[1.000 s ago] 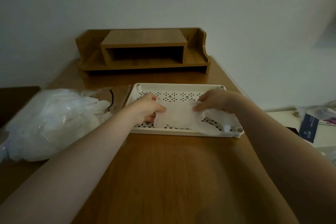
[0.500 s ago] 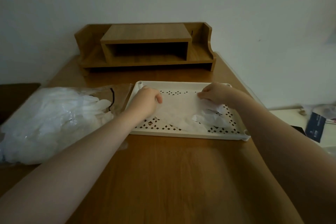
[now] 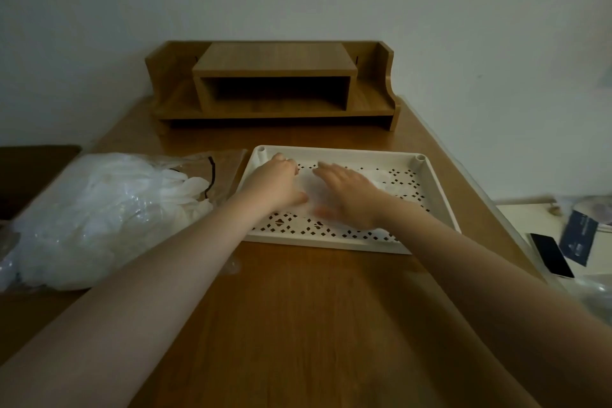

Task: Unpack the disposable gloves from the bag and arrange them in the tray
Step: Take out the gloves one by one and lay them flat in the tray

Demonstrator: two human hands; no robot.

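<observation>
**Both hands flattening a disposable glove in the tray**

The right hand (image 3: 347,197) lies palm down with fingers straight and spread, pressing on a translucent white glove (image 3: 309,190) in the tray. The left hand (image 3: 276,184) rests beside it on the glove's left part, its fingers bent at the knuckles; whether they pinch the film cannot be told. The glove lies flat on the perforated floor, its long axis running left to right along the tray's length, with its pale finger end (image 3: 384,184) toward the right. The white tray (image 3: 334,243), pierced with diamond-shaped holes, sits on the wooden desk (image 3: 298,325), long side facing the viewer. Just left of the tray lies the clear plastic bag (image 3: 79,222), bulging with further white gloves, its open mouth toward the tray. Behind stands a wooden desk organiser (image 3: 271,83) against the wall. At the right edge lie a dark phone (image 3: 551,255) and a dark blue card (image 3: 578,237); its print is too small to read.
</observation>
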